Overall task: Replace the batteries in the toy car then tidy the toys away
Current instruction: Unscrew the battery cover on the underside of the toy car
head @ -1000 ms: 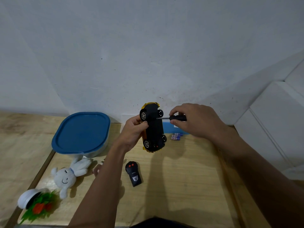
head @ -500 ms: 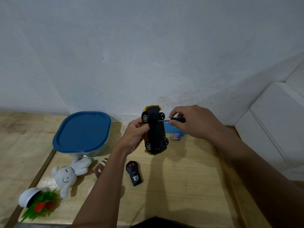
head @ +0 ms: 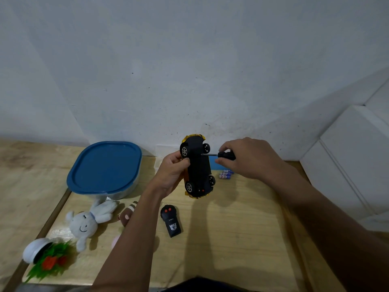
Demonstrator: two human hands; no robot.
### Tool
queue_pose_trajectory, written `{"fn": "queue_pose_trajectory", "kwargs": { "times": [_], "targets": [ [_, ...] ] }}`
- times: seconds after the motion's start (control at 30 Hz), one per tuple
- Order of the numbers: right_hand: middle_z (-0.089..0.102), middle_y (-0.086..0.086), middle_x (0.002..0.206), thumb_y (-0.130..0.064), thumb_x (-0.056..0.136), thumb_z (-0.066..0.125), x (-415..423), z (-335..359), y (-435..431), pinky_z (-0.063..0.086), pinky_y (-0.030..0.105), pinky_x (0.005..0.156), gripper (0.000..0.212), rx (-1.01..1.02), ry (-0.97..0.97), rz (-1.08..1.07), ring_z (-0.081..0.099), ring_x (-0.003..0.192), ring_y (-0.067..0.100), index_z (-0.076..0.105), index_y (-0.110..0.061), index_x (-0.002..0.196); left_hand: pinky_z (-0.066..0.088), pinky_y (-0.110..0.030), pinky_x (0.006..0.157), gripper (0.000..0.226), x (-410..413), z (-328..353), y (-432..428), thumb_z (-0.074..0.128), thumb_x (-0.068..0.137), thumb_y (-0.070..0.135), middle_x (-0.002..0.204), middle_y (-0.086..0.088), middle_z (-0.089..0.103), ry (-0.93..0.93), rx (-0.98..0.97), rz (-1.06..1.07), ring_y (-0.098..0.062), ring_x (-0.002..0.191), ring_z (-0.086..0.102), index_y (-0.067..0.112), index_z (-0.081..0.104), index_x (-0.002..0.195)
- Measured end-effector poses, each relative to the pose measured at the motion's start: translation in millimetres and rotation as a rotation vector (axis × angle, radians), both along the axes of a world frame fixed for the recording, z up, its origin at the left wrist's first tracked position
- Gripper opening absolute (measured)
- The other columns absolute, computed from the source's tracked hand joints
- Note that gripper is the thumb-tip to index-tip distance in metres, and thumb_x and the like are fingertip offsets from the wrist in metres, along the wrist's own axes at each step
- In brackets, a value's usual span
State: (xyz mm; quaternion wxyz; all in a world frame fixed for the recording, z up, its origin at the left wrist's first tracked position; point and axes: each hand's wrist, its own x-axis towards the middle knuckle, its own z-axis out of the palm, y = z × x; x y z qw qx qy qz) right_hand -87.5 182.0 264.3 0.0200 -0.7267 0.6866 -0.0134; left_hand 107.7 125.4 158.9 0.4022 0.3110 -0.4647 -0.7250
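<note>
I am looking down at a pale wooden worktop [head: 231,239] that meets a plain white wall. My left hand [head: 171,172] is raised above the worktop and closed around the toy car [head: 197,167], thumb on one side and fingers wrapped behind the other. The car is turned so its flat black underside faces me, with its yellow body showing only at the edges. It stands nearly on end, one end up toward the wall, and all four wheels are visible.

My right hand [head: 248,158] is closed in a pinch on the black handle of a small screwdriver [head: 221,154]. The thin metal shaft runs sideways to the left, and its tip meets the underside of the car close to the upper right wheel.

Just below my right hand, a few small batteries [head: 225,174] lie together on the worktop, beside a blue object that is mostly hidden behind the car. A black remote control [head: 171,221] with two red buttons lies flat on the worktop below the car.

To the left, a container with a blue lid [head: 104,166] sits near the wall. In front of it lies a white plush rabbit [head: 87,222] on its back. A brown plush toy [head: 127,213] is partly hidden by my left forearm. At the lower left corner, a white pot lies tipped over with green and red plastic plants [head: 49,262] spilling out.
</note>
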Motion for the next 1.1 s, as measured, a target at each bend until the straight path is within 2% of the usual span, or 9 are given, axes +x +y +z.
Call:
{"fn": "queue_pose_trajectory", "kwargs": {
  "times": [0.07,0.13,0.27,0.47,0.57,0.7,0.8,0.93,1.1],
  "targets": [
    [0.070,-0.007,0.091,-0.058,0.092,0.046,1.3,-0.8,0.5,0.042,0.027,0.063,0.036,-0.003,0.039,-0.001,0.062,0.083,0.015,0.069,-0.033,0.102,0.057,-0.033,0.076,0.023,0.2,0.2,0.1,0.051,0.094,-0.002,0.100,-0.012,0.071,0.005,-0.003,0.000,-0.024,0.092,0.069,0.005,0.066,0.111],
    [0.070,-0.008,0.086,-0.050,0.092,0.044,1.4,0.2,2.0,0.041,0.026,0.061,0.033,-0.013,0.038,0.002,0.062,0.078,0.016,0.071,-0.033,0.100,0.057,-0.033,0.077,0.024,0.6,-0.6,-0.2,0.051,0.094,-0.002,0.102,-0.014,0.070,0.005,-0.011,-0.003,-0.025,0.093,0.069,0.005,0.066,0.111],
    [0.069,-0.012,0.101,-0.042,0.092,0.048,-0.9,6.2,4.6,0.049,0.029,0.070,0.026,0.011,-0.002,0.038,0.063,0.087,0.015,0.066,-0.042,0.112,0.057,-0.033,0.078,0.023,1.7,-2.4,-0.9,0.051,0.094,-0.002,0.100,-0.013,0.071,-0.005,-0.020,-0.004,-0.025,0.094,0.069,0.007,0.067,0.108],
    [0.062,-0.010,0.109,-0.031,0.095,0.054,-5.3,12.2,1.6,0.050,0.031,0.073,0.031,0.047,-0.004,0.090,0.061,0.096,0.016,0.061,-0.047,0.120,0.057,-0.035,0.079,0.024,-0.3,-3.2,0.8,0.051,0.093,-0.004,0.096,-0.011,0.072,-0.009,-0.024,-0.008,-0.024,0.091,0.068,0.009,0.069,0.103],
    [0.067,-0.013,0.113,-0.036,0.094,0.055,-4.9,11.2,1.3,0.048,0.028,0.072,0.029,0.048,0.013,0.089,0.062,0.097,0.013,0.061,-0.046,0.121,0.056,-0.039,0.084,0.023,-0.9,-3.7,0.9,0.052,0.094,-0.003,0.100,-0.013,0.070,-0.023,-0.035,-0.012,-0.027,0.095,0.067,0.006,0.068,0.108],
    [0.070,-0.012,0.101,-0.055,0.094,0.045,-1.4,7.2,2.4,0.042,0.026,0.066,0.031,0.021,0.028,0.065,0.063,0.089,0.014,0.065,-0.041,0.114,0.057,-0.038,0.084,0.023,-1.4,-3.5,1.0,0.052,0.094,-0.002,0.099,-0.012,0.071,-0.032,-0.036,-0.013,-0.026,0.094,0.068,0.007,0.067,0.109],
    [0.070,-0.013,0.095,-0.052,0.096,0.043,-1.7,2.7,2.3,0.038,0.024,0.060,0.030,0.011,0.060,0.072,0.063,0.082,0.013,0.067,-0.041,0.109,0.056,-0.037,0.081,0.022,-1.7,-3.5,1.2,0.051,0.094,-0.002,0.096,-0.011,0.071,-0.028,-0.032,-0.007,-0.025,0.092,0.068,0.007,0.067,0.107],
    [0.067,-0.014,0.109,-0.048,0.094,0.050,-2.5,1.8,4.3,0.043,0.026,0.066,0.025,-0.013,0.069,0.079,0.063,0.091,0.013,0.061,-0.044,0.116,0.057,-0.032,0.074,0.023,-2.2,-5.3,2.5,0.050,0.094,-0.004,0.092,-0.007,0.073,-0.013,-0.016,-0.005,-0.022,0.088,0.070,0.007,0.067,0.105],
    [0.064,-0.012,0.109,-0.041,0.093,0.053,-2.4,0.7,5.8,0.043,0.027,0.065,0.024,0.002,0.067,0.061,0.062,0.089,0.015,0.060,-0.045,0.116,0.055,-0.028,0.068,0.023,-4.2,-7.7,4.6,0.049,0.094,-0.005,0.087,-0.005,0.073,0.001,-0.015,-0.001,-0.018,0.081,0.070,0.005,0.067,0.104]
  ]
}}
